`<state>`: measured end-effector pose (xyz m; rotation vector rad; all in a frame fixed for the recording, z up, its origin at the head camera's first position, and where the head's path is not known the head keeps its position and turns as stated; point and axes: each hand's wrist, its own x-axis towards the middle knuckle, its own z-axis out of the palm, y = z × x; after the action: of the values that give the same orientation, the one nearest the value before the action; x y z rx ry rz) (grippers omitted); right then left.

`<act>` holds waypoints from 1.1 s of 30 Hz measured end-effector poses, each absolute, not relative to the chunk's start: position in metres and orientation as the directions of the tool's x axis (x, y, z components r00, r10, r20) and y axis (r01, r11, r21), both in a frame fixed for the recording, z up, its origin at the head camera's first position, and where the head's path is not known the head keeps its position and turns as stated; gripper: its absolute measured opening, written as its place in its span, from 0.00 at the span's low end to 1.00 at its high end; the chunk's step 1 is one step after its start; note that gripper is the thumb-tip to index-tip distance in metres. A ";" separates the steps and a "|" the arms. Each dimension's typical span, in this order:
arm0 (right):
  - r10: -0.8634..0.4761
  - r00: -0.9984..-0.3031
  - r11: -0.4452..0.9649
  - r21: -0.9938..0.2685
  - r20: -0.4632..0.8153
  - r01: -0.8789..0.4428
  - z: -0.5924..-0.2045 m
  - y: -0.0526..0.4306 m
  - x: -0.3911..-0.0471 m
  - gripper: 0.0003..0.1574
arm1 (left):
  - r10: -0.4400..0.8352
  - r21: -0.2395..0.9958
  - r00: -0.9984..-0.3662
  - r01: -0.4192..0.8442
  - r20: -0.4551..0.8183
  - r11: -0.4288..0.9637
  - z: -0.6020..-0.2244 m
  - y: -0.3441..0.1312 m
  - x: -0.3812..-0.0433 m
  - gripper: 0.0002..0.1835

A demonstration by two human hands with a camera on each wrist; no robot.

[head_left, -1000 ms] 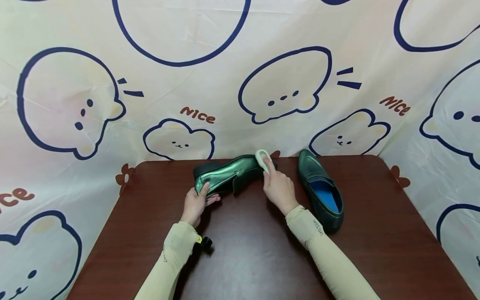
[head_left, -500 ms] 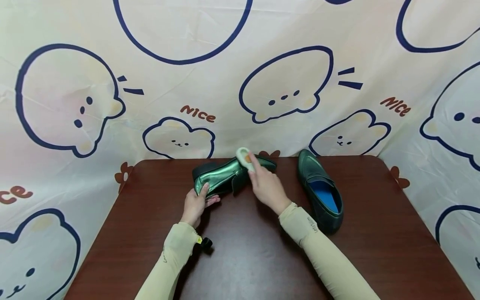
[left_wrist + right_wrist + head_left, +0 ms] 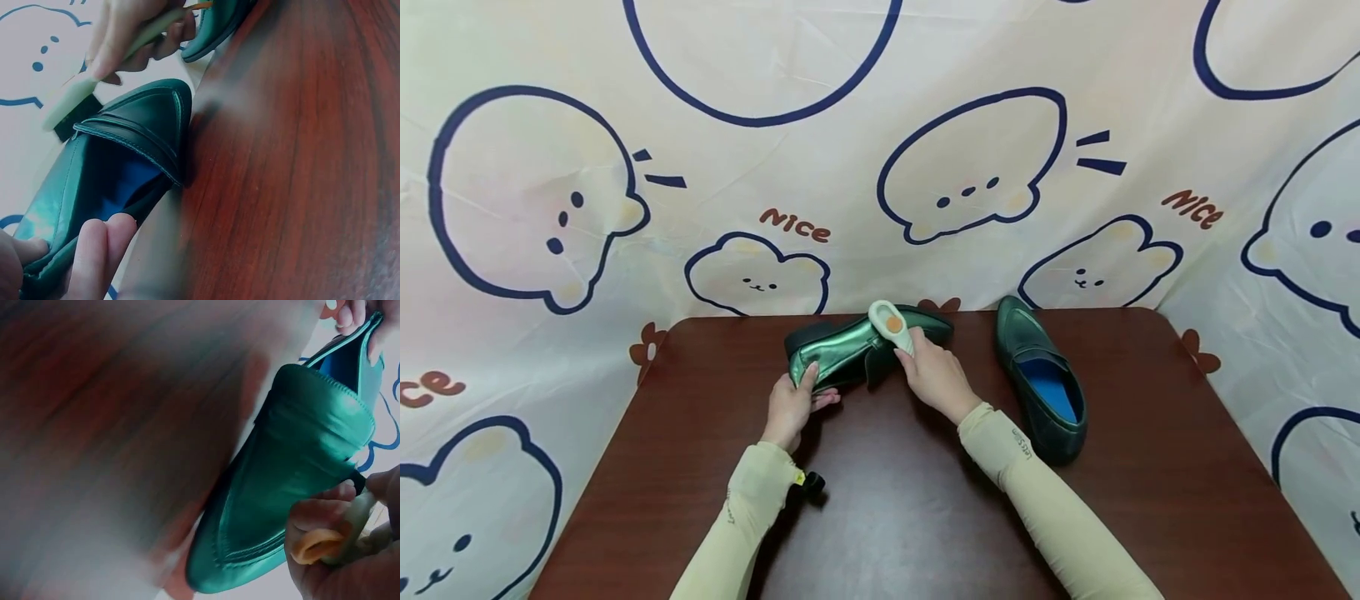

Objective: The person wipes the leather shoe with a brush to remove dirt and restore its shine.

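Note:
My left hand (image 3: pixel 790 411) grips a shiny green loafer (image 3: pixel 841 354) at its heel, thumb on the outside and fingertips in the opening. The shoe lies tipped on its side near the table's back edge, toe pointing right. A pale green brush (image 3: pixel 886 320) with dark bristles (image 3: pixel 76 117) is held by its handle in my right hand (image 3: pixel 940 377). In the left wrist view, the bristles are at the loafer's side, close to the strap. An orange loop (image 3: pixel 317 545) hangs from the handle's end. A second green loafer (image 3: pixel 1037 348) with a blue insole stands right of my right hand.
The dark brown wooden table (image 3: pixel 895 517) ends just behind both shoes. Beyond it hangs a pale cloth (image 3: pixel 850 175) printed with cartoon bears. A small black device (image 3: pixel 813 486) sits at my left wrist.
My right hand has carried the brush left along the loafer, from near the toe to about the middle. Its index finger has drawn back off the brush head. My left hand holds still.

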<state>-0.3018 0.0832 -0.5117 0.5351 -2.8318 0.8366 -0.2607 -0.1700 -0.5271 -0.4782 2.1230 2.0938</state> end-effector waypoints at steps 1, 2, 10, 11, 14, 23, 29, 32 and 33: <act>-0.282 -0.932 0.785 -0.504 0.227 -0.360 -0.512 0.087 -0.302 0.22 | -0.136 0.953 -0.944 -0.303 -0.301 -0.006 -0.526 -0.169 -0.261 0.29; -0.266 -0.938 0.791 -0.506 0.220 -0.343 -0.514 0.091 -0.303 0.21 | -0.133 0.953 -0.944 -0.303 -0.301 -0.004 -0.526 -0.169 -0.261 0.29; -0.118 -0.984 0.841 -0.514 0.133 -0.170 -0.518 0.119 -0.303 0.20 | -0.134 0.949 -0.941 -0.315 -0.312 0.002 -0.523 -0.169 -0.259 0.29; -0.104 -0.987 0.843 -0.515 0.121 -0.152 -0.518 0.121 -0.303 0.20 | -0.140 0.949 -0.940 -0.314 -0.310 0.007 -0.522 -0.169 -0.258 0.28; -0.052 -0.995 0.860 -0.502 0.088 -0.089 -0.516 0.127 -0.301 0.20 | -0.144 0.953 -0.944 -0.303 -0.298 0.012 -0.521 -0.169 -0.259 0.27; -0.062 -0.980 0.819 -0.552 0.189 -0.158 -0.498 0.114 -0.301 0.23 | -0.168 0.955 -0.942 -0.296 -0.290 0.013 -0.522 -0.167 -0.256 0.26; -0.199 -0.947 0.773 -0.554 0.252 -0.309 -0.488 0.084 -0.308 0.25 | -0.183 0.958 -0.943 -0.285 -0.277 0.019 -0.524 -0.166 -0.256 0.26; -0.223 -0.945 0.779 -0.539 0.239 -0.321 -0.490 0.076 -0.310 0.25 | -0.182 0.958 -0.943 -0.287 -0.277 0.027 -0.524 -0.166 -0.257 0.27; -0.225 -0.945 0.781 -0.537 0.236 -0.320 -0.491 0.075 -0.311 0.24 | -0.182 0.957 -0.943 -0.288 -0.278 0.027 -0.524 -0.166 -0.257 0.27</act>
<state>-0.3108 0.0752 -0.4908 0.4334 -2.8124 0.8911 -0.2565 -0.1660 -0.5242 -0.5038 2.1943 2.0780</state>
